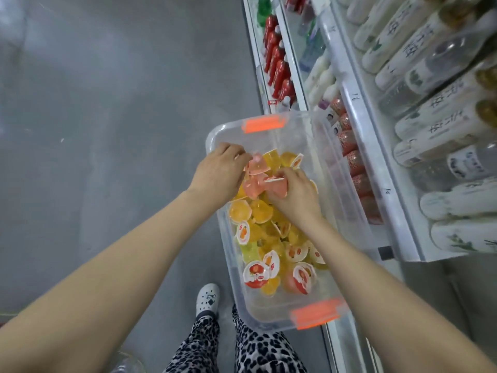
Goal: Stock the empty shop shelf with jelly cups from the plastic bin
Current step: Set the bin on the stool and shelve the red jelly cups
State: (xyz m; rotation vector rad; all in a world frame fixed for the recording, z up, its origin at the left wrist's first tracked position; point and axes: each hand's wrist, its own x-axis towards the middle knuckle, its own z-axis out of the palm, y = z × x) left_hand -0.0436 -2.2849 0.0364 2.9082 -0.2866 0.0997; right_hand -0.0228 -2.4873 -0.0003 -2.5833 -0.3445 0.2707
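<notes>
**Fig.: head view.** Both bare forearms are reaching fwd from 7 and 5 o'clock of the frame, converging over the far (12 o'clock) half of the plastic bin (349,200). The L hand (217,176) is arching palm-down, knuckles up, its fingers curling onto a clump of pink jelly cups (254,188). The R hand (294,196), at approx. 4 o'clock of the L, is wrapping fingers & thumb round the same clump, w/ one lid edge showing at its fingertips. Neither hand is lying flat or slack: both are gripping, the clump sitting betw. them.

The bin is showing as clear plastic, rounded-rectangular, w/ orange latches (263,124) at its 12 and 6 o'clock ends. The remaining jelly cups (269,238) are filling its floor. They are small translucent tubs, mostly yellow/orange w/ some green & red, under white scalloped lids bearing fruit prints.

At 3 o'clock of the bin, white shelving (363,125) is carrying red bottles (277,63) and white labelled bottles (457,130). Smooth grey floor (107,103) is spreading at 9 o'clock. A white clog (207,296) and leopard-print trousers (255,351) are showing at 6 o'clock.
</notes>
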